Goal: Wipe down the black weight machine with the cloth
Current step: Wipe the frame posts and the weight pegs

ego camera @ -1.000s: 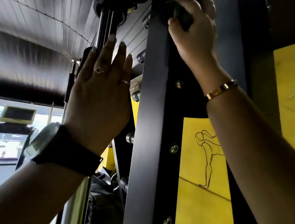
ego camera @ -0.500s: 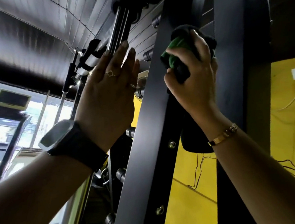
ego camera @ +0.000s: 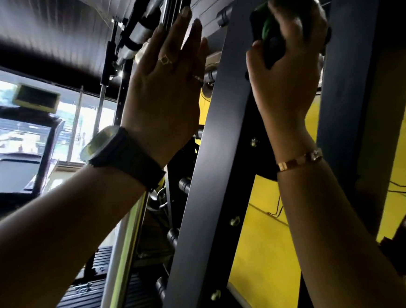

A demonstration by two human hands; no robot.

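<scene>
Two hands up — right hand grip clenched on cloth against machine; left hand flat, released.

I see a cloth of green and black bunched in my right hand, against the matte black upright of the weight machine with its small brass-toned bolts. My right wrist carries a gold bracelet, my left a black-strapped watch, with gold rings on the left hand. Behind my right forearm the wall is bright yellow with thin black line drawings.
</scene>
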